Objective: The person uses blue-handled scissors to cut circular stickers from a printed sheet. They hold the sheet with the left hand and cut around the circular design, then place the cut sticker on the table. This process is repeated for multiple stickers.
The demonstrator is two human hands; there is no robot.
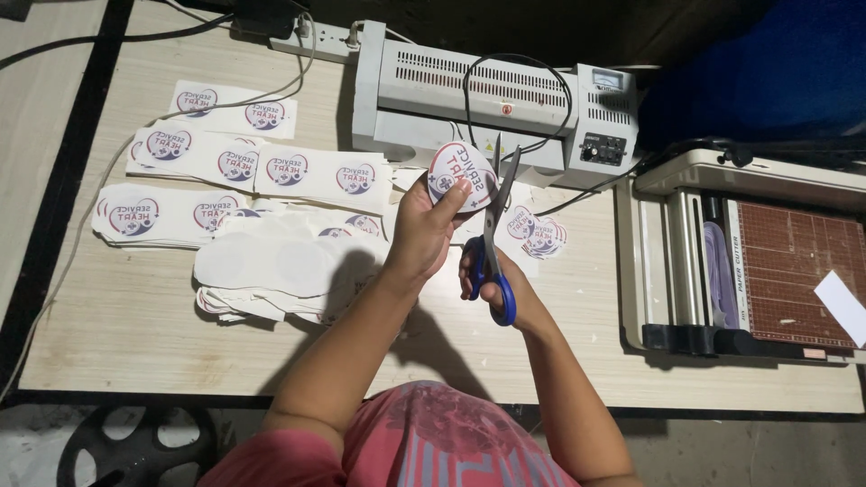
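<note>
Left hand point(424, 230) pinches the round sticker point(460, 176) while right hand point(487, 280), closed through the blue-handled scissors point(496, 225), should probably trim slowly along its edge.

Laminator point(492, 99) sitting at the table's point(135, 334) far edge, power strip point(316, 41) lying just left of it. Printed sheets point(234, 167) lying along the left half, cut-out pile point(271, 271) lying nearer the front edge. Paper cutter point(758, 261) sitting at the right edge.

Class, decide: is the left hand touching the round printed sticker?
Touching. The head view shows the left hand pinching the round sticker's lower edge, thumb lying over its face.
</note>
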